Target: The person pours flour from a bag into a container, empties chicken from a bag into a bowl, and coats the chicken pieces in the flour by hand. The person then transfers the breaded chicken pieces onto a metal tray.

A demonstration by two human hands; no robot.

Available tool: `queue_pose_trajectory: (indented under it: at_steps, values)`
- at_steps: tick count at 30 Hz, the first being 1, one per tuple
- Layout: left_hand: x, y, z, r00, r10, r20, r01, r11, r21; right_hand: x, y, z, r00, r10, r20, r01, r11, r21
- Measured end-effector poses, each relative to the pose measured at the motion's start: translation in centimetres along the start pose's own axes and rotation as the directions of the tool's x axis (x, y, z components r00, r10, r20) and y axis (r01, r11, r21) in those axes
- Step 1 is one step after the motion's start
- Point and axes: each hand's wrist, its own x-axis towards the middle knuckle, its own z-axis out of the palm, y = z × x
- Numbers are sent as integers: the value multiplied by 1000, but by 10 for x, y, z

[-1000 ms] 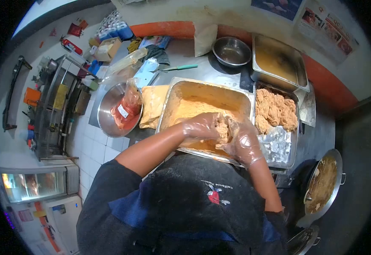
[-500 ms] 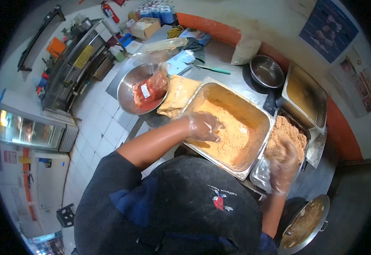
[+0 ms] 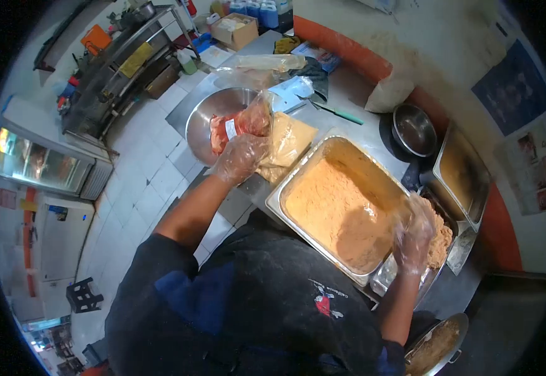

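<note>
My left hand (image 3: 242, 158), in a clear plastic glove, is over the near rim of a steel bowl (image 3: 201, 119), beside a plastic bag of red meat (image 3: 257, 119); its fingers are partly hidden and their grip is unclear. Orange-tan flour (image 3: 323, 200) covers the bottom of a deep steel tray (image 3: 273, 202). My right hand (image 3: 414, 229), also gloved and blurred, is over the tray's right rim, next to a smaller pan of coated pieces (image 3: 441, 244). A bag of tan powder (image 3: 288, 141) lies between bowl and tray.
Behind the tray are a green-handled knife (image 3: 342, 114), an empty steel bowl (image 3: 414, 130) and a rectangular steel pan (image 3: 461, 175). A pan of brownish contents (image 3: 436, 351) is at the lower right. A cardboard box (image 3: 234, 31) stands at the far end.
My left hand has left the flour and moved left to the bowl of meat. My right hand has moved from the coated pieces toward the tray's rim. The camera view has shifted.
</note>
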Motion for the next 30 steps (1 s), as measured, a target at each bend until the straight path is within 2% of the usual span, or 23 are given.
queue_pose_trajectory:
  at_steps: [2,4,6,7,8,10,11,12,13,14,15,17,18,20,21,22,23,24,26,27,28,29,30]
  values:
    - [-1,-17,-3,945,298,-135,-280,950,139,68,-39,17,995,-69,67,61,992,114]
    - [0,-27,-15,944,309,-114,-297,948,110,122,-40,70,968,-167,187,143,981,133]
    - [0,-44,-25,964,260,-63,-250,959,137,193,-77,97,904,-90,417,48,993,112]
    - [3,-44,-42,985,174,-4,-173,982,72,220,-89,120,853,3,521,-36,998,54]
    - [4,-55,-46,985,174,-10,-173,984,52,243,-94,152,782,100,615,-116,993,-13]
    - [5,-77,-46,936,351,-29,-345,931,117,286,-73,229,602,33,798,172,970,-170]
    - [6,-78,-49,918,391,-62,-372,906,203,289,-50,275,591,43,805,184,965,-187]
    - [7,-75,-49,920,386,-75,-367,911,186,288,-22,321,578,45,815,296,919,-260]
    - [8,-69,-49,914,406,0,-398,896,196,292,-9,345,565,46,824,403,856,-324]
    - [11,-65,-45,902,426,74,-432,878,206,301,-12,346,559,53,827,411,849,-332]
    - [14,-63,-40,902,426,69,-432,881,195,305,-18,344,500,89,862,432,837,-336]
    - [12,-58,-27,765,612,201,-615,787,-54,301,-8,355,402,102,910,527,787,-321]
    - [9,-59,-9,761,618,198,-618,783,-69,300,-6,352,392,115,913,526,786,-325]
    - [4,-61,35,812,568,135,-578,814,54,295,0,337,387,176,905,406,849,-338]
    - [6,-59,40,821,545,171,-563,822,82,283,34,345,269,-14,963,808,547,-218]
    - [8,-61,49,812,559,171,-576,814,73,282,30,327,270,1,963,801,554,-225]
    - [10,-62,58,818,572,64,-576,812,97,285,30,302,409,98,907,554,763,-332]
    - [12,-61,63,814,580,-42,-572,811,118,288,24,274,503,231,833,241,888,-393]
    - [23,-46,55,811,578,-90,-556,809,188,284,-20,200,617,355,702,-125,925,-358]
    - [31,-41,58,832,553,-47,-543,828,144,264,-15,181,710,290,642,-184,956,-229]
    - [35,-34,62,848,530,4,-527,844,100,251,-40,152,709,313,632,-211,949,-234]
    - [38,-27,58,831,556,20,-555,826,98,248,-87,111,679,449,581,-411,888,-206]
    - [45,-20,50,835,540,107,-550,827,121,236,-114,82,626,575,526,-592,790,-159]
